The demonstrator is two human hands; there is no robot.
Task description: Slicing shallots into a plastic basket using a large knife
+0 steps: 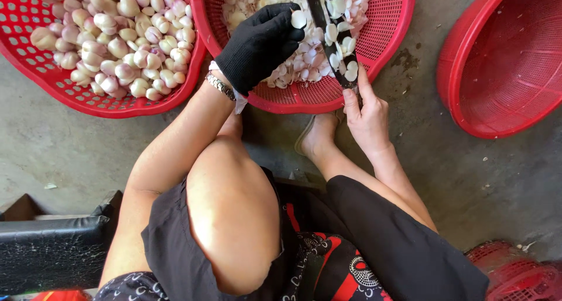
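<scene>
My left hand (260, 43) wears a black glove and pinches a small peeled shallot piece (298, 19) at its fingertips, over the middle red basket (389, 29). My right hand (366, 117) is bare and grips the lower end of a long dark slicer blade (331, 38) that leans into that basket. Thin pale slices cling to the blade. A heap of slices (295, 67) fills the basket beneath both hands.
A red basket (35, 73) at the left holds several whole peeled shallots (117, 38). Another red basket (497, 61) sits at the right. My knees and a sandalled foot (316, 137) are below the hands on a grey concrete floor. A black box (52, 248) lies lower left.
</scene>
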